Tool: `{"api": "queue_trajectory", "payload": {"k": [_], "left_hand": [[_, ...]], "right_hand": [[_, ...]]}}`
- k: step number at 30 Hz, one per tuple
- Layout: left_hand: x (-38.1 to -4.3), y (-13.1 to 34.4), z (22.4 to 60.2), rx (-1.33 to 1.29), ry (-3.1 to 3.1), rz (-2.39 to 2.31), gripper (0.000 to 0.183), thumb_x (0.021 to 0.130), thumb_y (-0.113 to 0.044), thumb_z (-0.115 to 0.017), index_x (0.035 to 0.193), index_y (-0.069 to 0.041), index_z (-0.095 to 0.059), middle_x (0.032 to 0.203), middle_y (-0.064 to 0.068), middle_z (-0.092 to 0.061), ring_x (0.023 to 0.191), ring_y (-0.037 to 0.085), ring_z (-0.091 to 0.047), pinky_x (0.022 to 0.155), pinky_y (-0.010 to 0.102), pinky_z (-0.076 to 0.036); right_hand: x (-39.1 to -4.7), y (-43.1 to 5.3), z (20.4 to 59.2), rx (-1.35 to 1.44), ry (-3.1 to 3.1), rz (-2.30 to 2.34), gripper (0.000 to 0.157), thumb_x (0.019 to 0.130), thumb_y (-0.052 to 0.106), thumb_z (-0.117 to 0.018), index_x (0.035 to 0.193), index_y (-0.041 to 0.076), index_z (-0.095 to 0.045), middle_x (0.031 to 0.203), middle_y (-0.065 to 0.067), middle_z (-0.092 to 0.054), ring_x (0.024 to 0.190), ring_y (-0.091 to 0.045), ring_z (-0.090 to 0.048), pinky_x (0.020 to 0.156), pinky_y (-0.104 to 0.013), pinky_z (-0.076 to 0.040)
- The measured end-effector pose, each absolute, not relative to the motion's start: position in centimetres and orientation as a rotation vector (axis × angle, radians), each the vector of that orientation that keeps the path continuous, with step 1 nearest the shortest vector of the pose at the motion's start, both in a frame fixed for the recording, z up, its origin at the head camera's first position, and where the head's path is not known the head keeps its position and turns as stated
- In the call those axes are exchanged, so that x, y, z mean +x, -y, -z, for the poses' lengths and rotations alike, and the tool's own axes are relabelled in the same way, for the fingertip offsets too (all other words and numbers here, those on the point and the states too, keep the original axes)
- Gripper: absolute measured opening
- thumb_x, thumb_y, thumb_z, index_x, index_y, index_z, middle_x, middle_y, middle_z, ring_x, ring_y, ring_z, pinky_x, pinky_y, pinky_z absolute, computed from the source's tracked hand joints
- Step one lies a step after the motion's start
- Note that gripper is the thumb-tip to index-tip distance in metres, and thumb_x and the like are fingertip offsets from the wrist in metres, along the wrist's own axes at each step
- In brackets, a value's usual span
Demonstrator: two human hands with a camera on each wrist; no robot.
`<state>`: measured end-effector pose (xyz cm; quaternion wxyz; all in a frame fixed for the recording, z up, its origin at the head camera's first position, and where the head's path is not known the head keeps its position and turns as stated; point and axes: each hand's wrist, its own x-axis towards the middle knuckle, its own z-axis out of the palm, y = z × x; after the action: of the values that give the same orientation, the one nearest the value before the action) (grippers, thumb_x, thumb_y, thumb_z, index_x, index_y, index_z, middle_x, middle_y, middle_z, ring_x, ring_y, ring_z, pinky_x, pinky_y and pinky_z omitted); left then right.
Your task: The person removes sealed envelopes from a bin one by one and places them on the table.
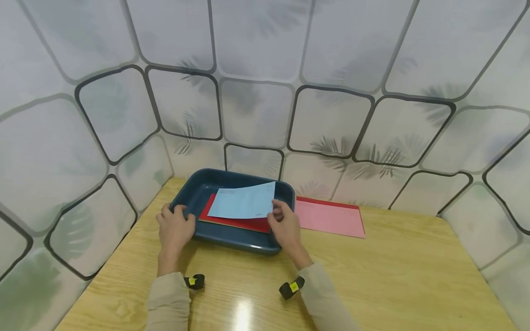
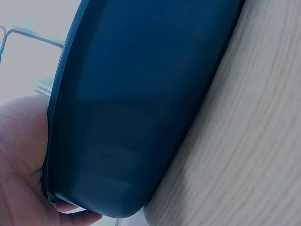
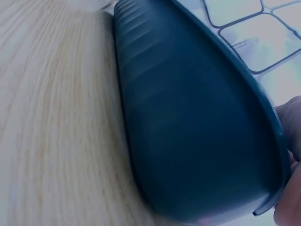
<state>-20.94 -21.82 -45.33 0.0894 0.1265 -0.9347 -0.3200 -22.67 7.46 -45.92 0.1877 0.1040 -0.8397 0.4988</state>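
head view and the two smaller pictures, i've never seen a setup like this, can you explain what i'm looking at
There is no robot here, just a person's two bare hands. The large picture comes from a camera worn on the head, looking forward and down. The other two come from cameras on the left and right wrists, so each shows the tray's outer wall up close.

On the wooden table sits a dark blue tray. In it, a pale blue envelope lies over a red piece. To the right is a pink envelope with red showing along its edge.

The left hand grips the tray's rim. The right hand is at the other end, beside the pale blue envelope; I cannot tell whether it holds that.
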Motion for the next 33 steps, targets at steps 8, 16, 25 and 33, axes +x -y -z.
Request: {"api": "queue_trajectory", "payload": {"k": [8, 16, 25, 33], "left_hand": [[-21.0, 21.5, 45.1, 0.379, 2.773, 0.968, 0.045, 0.097, -0.022, -0.04, 0.132, 0.005, -0.049, 0.154, 0.034, -0.014, 0.132, 0.052, -0.021, 0.086, 0.063, -0.04], [-21.0, 21.3, 45.1, 0.374, 2.766, 0.973, 0.045, 0.096, -0.022, -0.041, 0.131, 0.005, -0.049, 0.154, 0.034, -0.014, 0.132, 0.052, -0.021, 0.087, 0.064, -0.039], [-21.0, 21.3, 45.3, 0.373, 2.779, 0.963, 0.045, 0.096, -0.022, -0.04, 0.132, 0.005, -0.049, 0.154, 0.035, -0.013, 0.132, 0.053, -0.021, 0.085, 0.064, -0.04], [-20.8, 21.7, 45.5, 0.376, 2.77, 0.936, 0.045, 0.096, -0.022, -0.042, 0.131, 0.005, -0.05, 0.154, 0.034, -0.015, 0.131, 0.054, -0.022, 0.082, 0.065, -0.041]], "right_hand": [[-22.0, -8.0, 44.2, 0.258, 2.327, -1.452, 0.044, 0.089, 0.003, -0.067, 0.132, 0.0, -0.057, 0.093, -0.012, -0.07, 0.076, -0.021, -0.065, 0.073, -0.032, -0.057], [-21.3, -9.7, 43.6, 0.165, 2.39, -1.602, 0.041, 0.091, 0.001, -0.06, 0.132, -0.001, -0.059, 0.092, -0.013, -0.067, 0.072, -0.024, -0.066, 0.064, -0.027, -0.057], [-21.1, -13.5, 43.7, -0.032, 2.252, -1.855, 0.027, 0.093, 0.0, -0.05, 0.116, -0.003, -0.064, 0.098, -0.021, -0.062, 0.066, -0.025, -0.068, 0.06, -0.03, -0.058], [-21.0, -17.6, 44.0, -0.194, 2.197, -1.933, 0.019, 0.098, 0.003, -0.049, 0.113, -0.003, -0.06, 0.099, -0.02, -0.069, 0.067, -0.016, -0.071, 0.061, -0.028, -0.058]]}}
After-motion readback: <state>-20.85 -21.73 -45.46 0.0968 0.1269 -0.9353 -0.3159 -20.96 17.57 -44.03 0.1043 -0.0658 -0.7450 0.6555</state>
